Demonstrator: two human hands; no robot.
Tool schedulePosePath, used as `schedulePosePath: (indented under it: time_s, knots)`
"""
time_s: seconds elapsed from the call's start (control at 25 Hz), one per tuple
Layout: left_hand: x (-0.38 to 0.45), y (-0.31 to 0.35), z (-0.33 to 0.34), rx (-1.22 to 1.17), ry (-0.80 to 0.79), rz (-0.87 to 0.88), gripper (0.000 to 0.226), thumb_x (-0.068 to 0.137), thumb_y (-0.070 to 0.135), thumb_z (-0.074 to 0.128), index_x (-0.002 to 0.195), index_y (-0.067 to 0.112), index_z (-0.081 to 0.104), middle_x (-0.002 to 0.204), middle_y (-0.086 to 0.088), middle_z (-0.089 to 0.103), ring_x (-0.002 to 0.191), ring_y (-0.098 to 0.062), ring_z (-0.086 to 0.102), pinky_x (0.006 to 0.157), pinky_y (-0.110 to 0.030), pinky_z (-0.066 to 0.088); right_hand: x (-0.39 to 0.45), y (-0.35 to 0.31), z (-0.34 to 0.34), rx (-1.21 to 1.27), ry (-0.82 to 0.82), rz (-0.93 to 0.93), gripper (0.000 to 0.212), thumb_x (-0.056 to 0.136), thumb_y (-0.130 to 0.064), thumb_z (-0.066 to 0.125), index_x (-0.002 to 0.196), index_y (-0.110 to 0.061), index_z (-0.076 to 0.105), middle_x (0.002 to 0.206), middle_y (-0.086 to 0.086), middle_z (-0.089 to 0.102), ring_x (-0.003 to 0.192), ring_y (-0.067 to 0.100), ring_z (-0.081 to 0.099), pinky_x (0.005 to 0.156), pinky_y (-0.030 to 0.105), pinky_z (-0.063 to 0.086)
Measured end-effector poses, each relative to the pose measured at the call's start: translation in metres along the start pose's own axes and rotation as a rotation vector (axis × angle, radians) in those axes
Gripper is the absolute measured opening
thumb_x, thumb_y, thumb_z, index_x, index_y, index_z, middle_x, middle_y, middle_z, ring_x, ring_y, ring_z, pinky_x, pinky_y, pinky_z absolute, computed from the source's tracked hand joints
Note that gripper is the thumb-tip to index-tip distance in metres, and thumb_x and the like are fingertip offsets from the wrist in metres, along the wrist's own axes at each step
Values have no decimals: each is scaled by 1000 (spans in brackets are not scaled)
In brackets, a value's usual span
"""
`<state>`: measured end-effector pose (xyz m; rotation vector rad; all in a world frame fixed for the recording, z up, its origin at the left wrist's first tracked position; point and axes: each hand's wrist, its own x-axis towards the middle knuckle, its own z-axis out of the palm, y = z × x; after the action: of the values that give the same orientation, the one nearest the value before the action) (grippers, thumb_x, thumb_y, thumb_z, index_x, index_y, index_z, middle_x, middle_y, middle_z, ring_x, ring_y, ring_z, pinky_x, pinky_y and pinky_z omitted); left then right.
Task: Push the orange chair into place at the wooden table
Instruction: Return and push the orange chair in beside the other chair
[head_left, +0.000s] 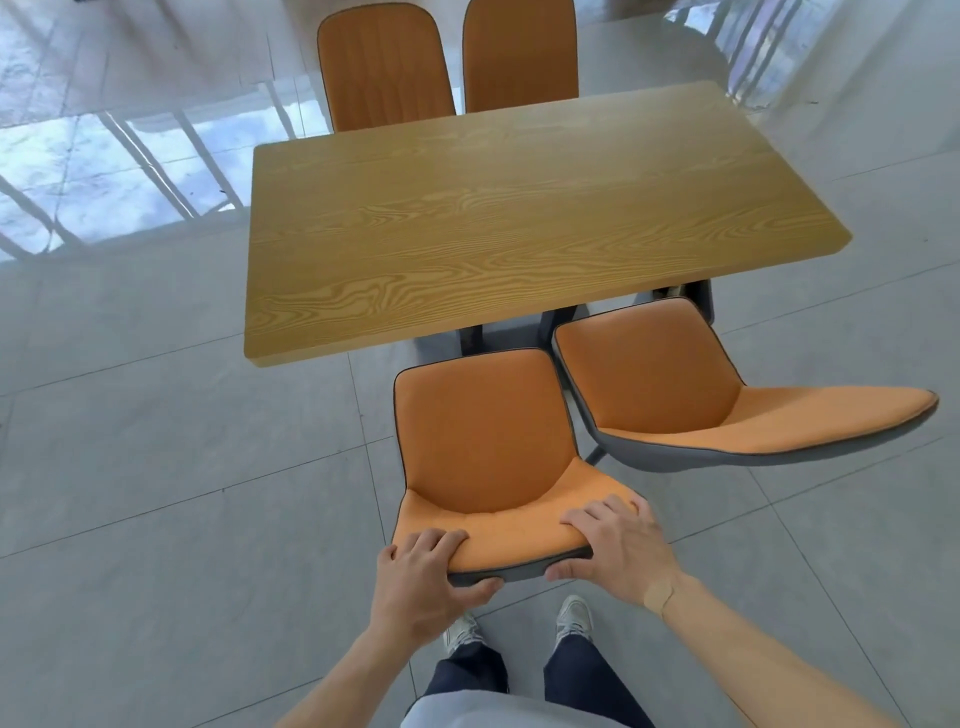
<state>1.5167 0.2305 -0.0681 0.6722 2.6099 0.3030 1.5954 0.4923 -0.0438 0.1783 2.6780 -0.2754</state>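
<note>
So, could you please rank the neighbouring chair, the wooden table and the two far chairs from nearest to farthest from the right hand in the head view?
From the right hand:
1. Neighbouring chair, just ahead to the right.
2. Table, beyond it.
3. Far chairs, across the table.

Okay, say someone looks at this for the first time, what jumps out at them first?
Probably the hands: the left hand and right hand both grip the top edge of the orange chair at bottom centre. Just beyond it, the wooden table fills the middle of the view. A second chair sits to the right of the held one, and two more chairs stand at the table's far side.
</note>
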Motion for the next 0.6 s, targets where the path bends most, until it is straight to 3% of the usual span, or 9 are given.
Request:
schedulePosePath:
  time_s: [0.28,0.44,0.6]
  knots:
    - [-7,40,17,-17,26,-68,86,66,95,30,129,41,52,120,19,56,115,-9,48,99,-38,35,0,41,-4,-4,-55,-88,101,58,-101,14,129,-38,49,124,-13,54,117,15,43,110,51,19]
    - [-4,54,22,-46,50,-109,83,66,92,35,128,41,53,120,18,58,116,-10,50,98,-38,37,7,53,-12,-22,-81,-144,102,56,-101,12,130,-41,47,128,-12,54,119,18,42,104,52,25]
    - [-5,60,21,-61,32,-156,90,64,95,33,133,39,49,128,14,57,120,-14,50,102,-38,35,5,57,-8,-38,-4,-172,100,59,-99,9,130,-41,49,127,-12,58,116,18,46,97,50,30]
